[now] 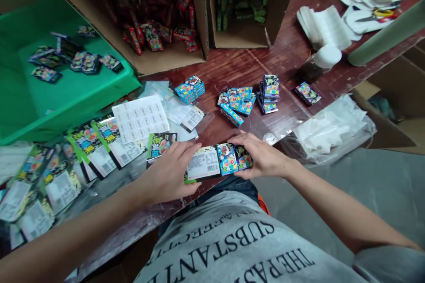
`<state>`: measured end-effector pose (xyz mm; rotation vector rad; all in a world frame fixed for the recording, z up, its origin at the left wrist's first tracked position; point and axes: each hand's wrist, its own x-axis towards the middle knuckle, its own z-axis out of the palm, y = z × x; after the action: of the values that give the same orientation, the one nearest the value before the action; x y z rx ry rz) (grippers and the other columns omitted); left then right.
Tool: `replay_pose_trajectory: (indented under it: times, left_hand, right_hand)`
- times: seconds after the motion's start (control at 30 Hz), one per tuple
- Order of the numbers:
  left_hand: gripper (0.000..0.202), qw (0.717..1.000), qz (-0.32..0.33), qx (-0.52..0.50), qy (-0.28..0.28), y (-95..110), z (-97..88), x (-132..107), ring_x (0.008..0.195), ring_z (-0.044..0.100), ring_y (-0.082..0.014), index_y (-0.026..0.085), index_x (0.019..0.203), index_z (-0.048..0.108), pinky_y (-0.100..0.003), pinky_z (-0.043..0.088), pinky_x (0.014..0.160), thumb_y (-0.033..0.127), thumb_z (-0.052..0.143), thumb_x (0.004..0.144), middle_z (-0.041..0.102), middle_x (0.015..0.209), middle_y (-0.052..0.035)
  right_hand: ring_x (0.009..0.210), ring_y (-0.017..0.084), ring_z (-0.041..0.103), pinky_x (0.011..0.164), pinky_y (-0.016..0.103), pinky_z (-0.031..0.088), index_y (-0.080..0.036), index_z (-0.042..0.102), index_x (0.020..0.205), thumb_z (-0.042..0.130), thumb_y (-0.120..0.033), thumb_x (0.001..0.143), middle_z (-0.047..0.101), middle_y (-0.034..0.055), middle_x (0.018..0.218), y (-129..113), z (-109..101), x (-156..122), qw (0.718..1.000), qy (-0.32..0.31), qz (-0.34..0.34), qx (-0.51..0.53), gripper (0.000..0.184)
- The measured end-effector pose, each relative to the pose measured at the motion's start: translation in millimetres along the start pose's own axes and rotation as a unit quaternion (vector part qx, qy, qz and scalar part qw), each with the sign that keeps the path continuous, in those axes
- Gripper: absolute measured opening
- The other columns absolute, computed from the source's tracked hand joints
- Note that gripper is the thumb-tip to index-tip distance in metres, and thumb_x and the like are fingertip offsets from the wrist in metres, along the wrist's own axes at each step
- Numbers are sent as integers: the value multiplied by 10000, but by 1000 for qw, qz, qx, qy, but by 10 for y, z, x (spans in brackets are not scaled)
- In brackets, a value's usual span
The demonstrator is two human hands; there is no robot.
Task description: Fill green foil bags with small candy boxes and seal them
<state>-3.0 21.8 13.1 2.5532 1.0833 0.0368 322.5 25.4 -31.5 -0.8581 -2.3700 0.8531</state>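
Note:
My left hand (169,174) grips a flat printed card (203,163) with a white barcode panel, held near the table's front edge. My right hand (260,157) is closed on small candy packets, a blue one (227,158) and a dark one (243,157), pressed against the card's right end. Both hands hover just above the dark red table (252,64). Small stacks of blue packets (190,88) and another cluster (237,101) lie beyond my hands.
Two open cardboard boxes at the back hold red packets (156,31) and green packets (242,6). A green tray (66,88) holds dark packets at left. Finished cards (89,141) fan out left. A label sheet (141,117), plastic bags (332,130) and scissors (381,14) lie around.

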Motion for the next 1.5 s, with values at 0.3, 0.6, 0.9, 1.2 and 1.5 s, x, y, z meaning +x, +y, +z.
replay_pose_trajectory:
  times: [0.3, 0.6, 0.9, 1.2, 1.5]
  left_hand:
    - [869, 999, -11, -33, 20, -23, 207, -7, 1289, 523, -353, 139, 1513, 346, -508, 442, 1112, 429, 754, 802, 520, 1395, -204]
    - [951, 999, -5, -24, 25, 0, 340, -27, 1279, 507, -375, 149, 1589, 264, -540, 456, 1089, 479, 758, 846, 527, 1378, -205]
    - [899, 998, -5, -35, 44, 2, 372, 5, 1314, 495, -381, 174, 1564, 342, -558, 411, 1122, 496, 757, 835, 530, 1396, -194]
    - [944, 997, -49, -61, 15, 134, 382, 60, 1336, 486, -375, 179, 1558, 371, -560, 401, 1148, 449, 813, 768, 538, 1434, -179]
    - [1094, 996, -86, -9, -31, 6, 165, 23, 1333, 536, -407, 220, 1539, 455, -572, 470, 1121, 572, 907, 608, 568, 1486, -175]
  right_hand:
    - [1311, 336, 572, 1227, 613, 349, -184, 363, 1485, 759, -504, 861, 609, 170, 1367, 178, 130, -70, 1000, 4, -31, -6, 806]
    - [1304, 338, 580, 1220, 636, 338, -174, 367, 1470, 739, -456, 886, 618, 183, 1355, -9, 252, 1, 999, 15, -5, -32, 748]
    - [1525, 380, 338, 1248, 651, 240, -140, 185, 1610, 740, -673, 816, 368, 272, 1609, -22, 171, -79, 999, -12, 5, -48, 1107]
    - [1406, 339, 501, 1254, 676, 170, -141, 458, 1461, 734, -668, 825, 576, 223, 1452, 23, 201, -62, 999, -21, 15, -33, 871]
    - [1396, 369, 515, 1175, 649, 393, -249, 639, 1346, 690, -586, 904, 558, 170, 1490, -181, 22, 132, 997, 0, 45, -67, 558]
